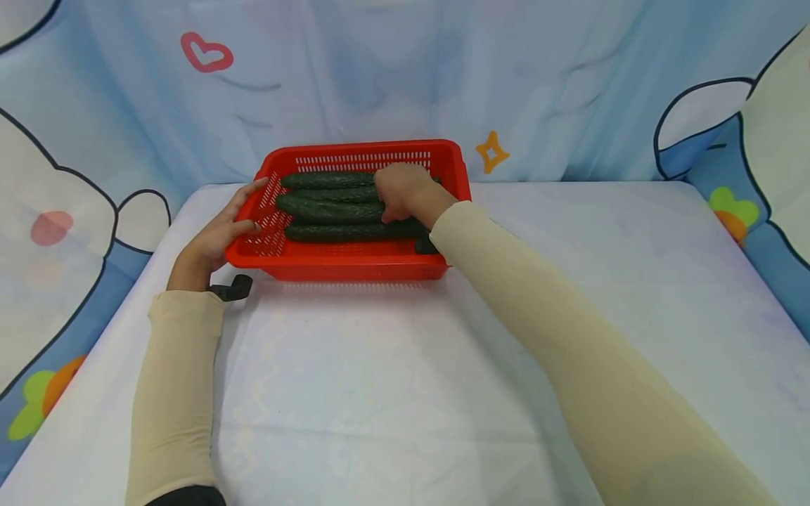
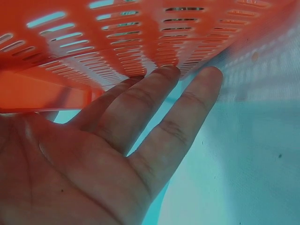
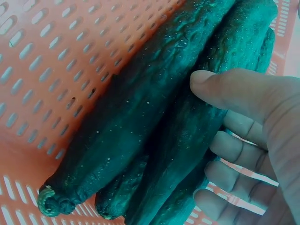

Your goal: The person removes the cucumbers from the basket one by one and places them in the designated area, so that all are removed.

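Note:
A red plastic basket [image 1: 354, 270] with slotted walls stands toward the back of the table. Several dark green, bumpy cucumbers [image 1: 329, 209] lie side by side in it, running left to right. At the basket's left end, my left hand [image 1: 218, 232] holds the rim, its thumb over the edge. Some left-hand fingers [image 2: 180, 124] extend outside, against the slotted wall. My right hand [image 1: 405, 191] reaches into the basket's right part and grips a cucumber [image 3: 178, 136], thumb on top and fingers bent down its far side. The hand covers parts of the cucumbers there.
A white cloth covers the table [image 1: 354, 393]. Behind the basket hangs a light blue printed curtain [image 1: 380, 77] with cartoon figures. A small black device [image 1: 234, 288] is at the left wrist, near the basket's front left corner.

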A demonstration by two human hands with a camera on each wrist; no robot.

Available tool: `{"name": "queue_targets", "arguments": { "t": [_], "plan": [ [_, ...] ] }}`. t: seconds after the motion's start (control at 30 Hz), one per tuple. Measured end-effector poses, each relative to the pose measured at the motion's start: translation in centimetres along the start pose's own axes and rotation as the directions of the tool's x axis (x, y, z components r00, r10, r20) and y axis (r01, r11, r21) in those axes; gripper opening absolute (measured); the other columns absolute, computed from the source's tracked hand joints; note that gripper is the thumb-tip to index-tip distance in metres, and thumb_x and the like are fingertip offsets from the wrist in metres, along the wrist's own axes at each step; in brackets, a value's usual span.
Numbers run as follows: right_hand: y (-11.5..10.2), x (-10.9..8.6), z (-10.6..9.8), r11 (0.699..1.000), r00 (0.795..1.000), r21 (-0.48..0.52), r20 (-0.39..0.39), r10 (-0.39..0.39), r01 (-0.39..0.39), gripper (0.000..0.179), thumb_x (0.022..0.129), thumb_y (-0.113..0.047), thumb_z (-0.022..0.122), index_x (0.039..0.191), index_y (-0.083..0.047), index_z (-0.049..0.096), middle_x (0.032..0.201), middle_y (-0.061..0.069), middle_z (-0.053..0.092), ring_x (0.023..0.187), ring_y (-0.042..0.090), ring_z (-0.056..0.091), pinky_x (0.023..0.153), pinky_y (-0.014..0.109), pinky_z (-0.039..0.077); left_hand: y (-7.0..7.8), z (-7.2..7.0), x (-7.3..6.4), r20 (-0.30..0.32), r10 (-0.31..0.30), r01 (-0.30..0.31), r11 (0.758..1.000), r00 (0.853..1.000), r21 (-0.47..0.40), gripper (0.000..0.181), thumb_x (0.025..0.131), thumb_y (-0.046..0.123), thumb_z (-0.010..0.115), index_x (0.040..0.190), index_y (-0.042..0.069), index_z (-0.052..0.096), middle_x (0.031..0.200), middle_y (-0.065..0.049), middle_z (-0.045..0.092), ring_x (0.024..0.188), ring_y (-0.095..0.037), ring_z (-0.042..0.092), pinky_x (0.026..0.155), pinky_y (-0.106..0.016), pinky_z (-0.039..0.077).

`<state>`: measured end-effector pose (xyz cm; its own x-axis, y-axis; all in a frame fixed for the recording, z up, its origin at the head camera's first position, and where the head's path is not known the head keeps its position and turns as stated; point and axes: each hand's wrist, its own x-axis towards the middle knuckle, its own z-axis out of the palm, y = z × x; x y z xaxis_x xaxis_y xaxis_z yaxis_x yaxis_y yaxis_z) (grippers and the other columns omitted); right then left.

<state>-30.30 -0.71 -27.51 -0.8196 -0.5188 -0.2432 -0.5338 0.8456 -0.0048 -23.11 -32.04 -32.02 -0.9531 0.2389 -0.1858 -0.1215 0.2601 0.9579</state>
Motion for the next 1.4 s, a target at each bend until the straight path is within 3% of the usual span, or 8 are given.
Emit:
{"name": "queue_targets", "arguments": {
  "t": [0.33,0.87,1.13,1.27,1.4],
  "plan": [
    [-0.48,-0.05,-0.06,0.999,1.000,-0.038,-0.007,-0.021,0.021,0.025,0.087,-0.036,0.073,0.090,-0.015,0.060,0.081,0.003,0.061,0.083,0.017,0.061,0.080,0.034,0.058,-0.13,-0.24,-0.04,0.022,0.031,-0.031,0.999,0.999,-0.007,0.080,0.095,-0.001,0.045,0.154,0.045,0.016,0.153,-0.013,0.022,0.110,-0.019,0.055,0.078,-0.025,0.060],
    [-0.96,0.13,-0.13,0.992,0.999,-0.119,0.010,-0.035,0.036,0.026,0.088,-0.037,0.072,0.094,-0.014,0.062,0.085,0.003,0.064,0.083,0.017,0.063,0.082,0.035,0.058,-0.09,-0.22,-0.02,0.016,0.012,-0.012,1.000,1.000,0.003,0.081,0.095,-0.001,0.046,0.154,0.045,0.015,0.154,-0.013,0.022,0.112,-0.021,0.054,0.079,-0.026,0.060],
    [-0.77,0.32,-0.30,0.996,0.997,-0.084,0.078,-0.024,0.031,0.033,0.085,-0.037,0.076,0.106,-0.014,0.064,0.101,0.003,0.067,0.095,0.018,0.062,0.089,0.038,0.057,-0.23,-0.41,-0.04,0.008,0.015,-0.015,1.000,1.000,0.006,0.081,0.095,-0.001,0.046,0.153,0.046,0.016,0.154,-0.011,0.022,0.114,-0.022,0.052,0.079,-0.025,0.059],
    [-0.46,0.24,-0.12,0.998,0.996,-0.047,0.074,-0.043,0.046,0.043,0.086,-0.034,0.075,0.120,-0.013,0.058,0.117,0.004,0.064,0.105,0.020,0.060,0.094,0.039,0.055,-0.18,-0.45,-0.07,0.012,0.017,-0.017,1.000,1.000,0.010,0.081,0.095,0.000,0.046,0.154,0.046,0.015,0.155,-0.012,0.021,0.115,-0.022,0.051,0.079,-0.025,0.059],
    [-0.21,0.10,0.01,0.997,0.995,-0.023,0.077,-0.066,0.068,0.046,0.088,-0.033,0.072,0.125,-0.012,0.053,0.121,0.007,0.061,0.110,0.022,0.060,0.097,0.040,0.053,-0.15,-0.43,-0.09,0.013,0.015,-0.015,1.000,1.000,0.002,0.080,0.096,0.000,0.046,0.154,0.046,0.015,0.155,-0.012,0.020,0.115,-0.022,0.051,0.079,-0.025,0.059]
  ]
}}
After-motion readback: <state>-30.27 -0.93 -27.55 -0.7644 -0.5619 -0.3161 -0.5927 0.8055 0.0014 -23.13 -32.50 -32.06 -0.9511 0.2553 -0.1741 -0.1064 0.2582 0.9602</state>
